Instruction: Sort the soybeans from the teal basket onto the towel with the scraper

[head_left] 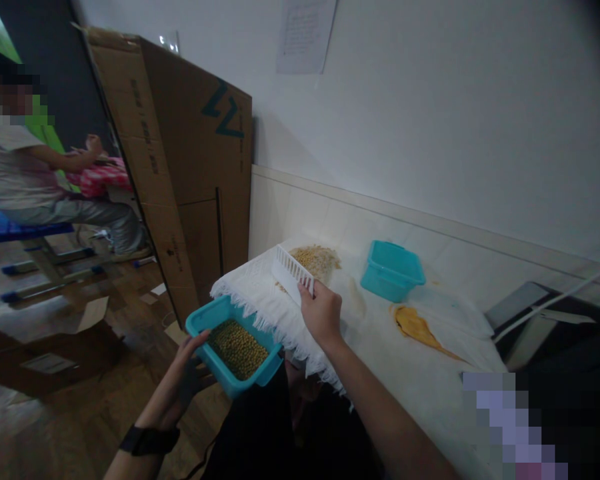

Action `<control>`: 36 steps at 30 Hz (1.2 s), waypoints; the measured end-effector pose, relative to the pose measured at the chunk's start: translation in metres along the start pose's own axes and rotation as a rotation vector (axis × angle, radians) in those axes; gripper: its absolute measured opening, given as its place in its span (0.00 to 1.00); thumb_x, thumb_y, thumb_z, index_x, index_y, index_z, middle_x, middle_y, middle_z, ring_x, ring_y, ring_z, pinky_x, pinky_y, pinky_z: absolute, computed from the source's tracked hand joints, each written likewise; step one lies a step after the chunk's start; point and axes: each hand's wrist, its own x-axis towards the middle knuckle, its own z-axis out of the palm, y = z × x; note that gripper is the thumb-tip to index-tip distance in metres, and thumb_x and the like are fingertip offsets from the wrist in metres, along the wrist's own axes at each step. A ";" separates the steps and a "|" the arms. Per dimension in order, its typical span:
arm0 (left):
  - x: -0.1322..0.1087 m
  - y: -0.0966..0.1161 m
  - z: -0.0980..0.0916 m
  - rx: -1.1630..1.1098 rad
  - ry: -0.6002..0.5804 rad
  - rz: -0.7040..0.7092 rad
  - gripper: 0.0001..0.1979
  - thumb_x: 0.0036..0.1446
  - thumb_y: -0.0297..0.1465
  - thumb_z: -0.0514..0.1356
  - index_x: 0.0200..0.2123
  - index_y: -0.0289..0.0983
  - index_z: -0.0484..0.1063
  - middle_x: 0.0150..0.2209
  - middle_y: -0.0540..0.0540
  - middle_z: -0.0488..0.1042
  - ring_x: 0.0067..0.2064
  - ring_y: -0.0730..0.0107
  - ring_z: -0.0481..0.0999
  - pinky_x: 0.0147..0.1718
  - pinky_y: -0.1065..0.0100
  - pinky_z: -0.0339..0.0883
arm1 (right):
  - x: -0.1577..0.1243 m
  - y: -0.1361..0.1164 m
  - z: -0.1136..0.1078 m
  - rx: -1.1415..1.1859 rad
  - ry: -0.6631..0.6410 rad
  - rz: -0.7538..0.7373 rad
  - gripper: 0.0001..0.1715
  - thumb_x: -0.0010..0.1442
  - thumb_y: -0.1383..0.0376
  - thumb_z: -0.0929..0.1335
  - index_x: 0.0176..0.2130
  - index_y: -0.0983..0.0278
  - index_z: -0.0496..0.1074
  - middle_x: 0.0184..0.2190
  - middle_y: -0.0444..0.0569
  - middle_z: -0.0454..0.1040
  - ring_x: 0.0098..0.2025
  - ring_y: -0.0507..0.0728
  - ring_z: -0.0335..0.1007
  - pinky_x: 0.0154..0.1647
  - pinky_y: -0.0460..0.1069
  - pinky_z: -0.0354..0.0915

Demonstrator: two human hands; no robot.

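My left hand (186,367) grips the left side of a teal plastic tub (205,317), which sits just below the table's front edge. Inside the tub lies a layer of yellow-green beans (237,350). My right hand (323,312) is closed on the near end of a white slotted plastic piece (287,277), like a comb or small grate. It is held over a fringed white towel (247,277) that hangs over the edge. Beyond it, a heap of pale yellow beans (313,257) rests on the towel.
A second teal tub (393,270) stands on the table near the wall, with an orange-yellow cloth-like item (417,327) in front. A tall cardboard box (200,160) rises at the left. Another person (25,167) sits beyond it. An opened carton (50,360) lies on the floor.
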 end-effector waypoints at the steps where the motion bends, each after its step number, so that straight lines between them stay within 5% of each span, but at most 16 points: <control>1: 0.000 0.000 0.000 0.000 0.002 0.002 0.35 0.65 0.47 0.72 0.70 0.49 0.68 0.56 0.39 0.84 0.44 0.53 0.88 0.42 0.57 0.83 | 0.000 -0.002 0.001 -0.008 -0.001 0.001 0.14 0.71 0.65 0.72 0.33 0.63 0.83 0.28 0.54 0.85 0.29 0.59 0.77 0.32 0.49 0.58; 21: 0.005 -0.002 0.000 -0.004 0.017 0.013 0.37 0.60 0.50 0.75 0.68 0.48 0.71 0.51 0.41 0.85 0.41 0.53 0.87 0.40 0.57 0.82 | -0.009 -0.001 0.006 -0.012 -0.060 -0.047 0.13 0.72 0.66 0.71 0.36 0.63 0.85 0.30 0.55 0.86 0.31 0.60 0.80 0.33 0.49 0.59; 36: 0.004 0.006 0.000 0.027 -0.017 0.035 0.36 0.64 0.48 0.72 0.71 0.50 0.68 0.56 0.40 0.85 0.42 0.55 0.88 0.42 0.57 0.83 | -0.022 0.004 0.002 0.320 -0.120 -0.135 0.11 0.69 0.66 0.73 0.35 0.61 0.87 0.28 0.48 0.86 0.29 0.59 0.80 0.34 0.48 0.68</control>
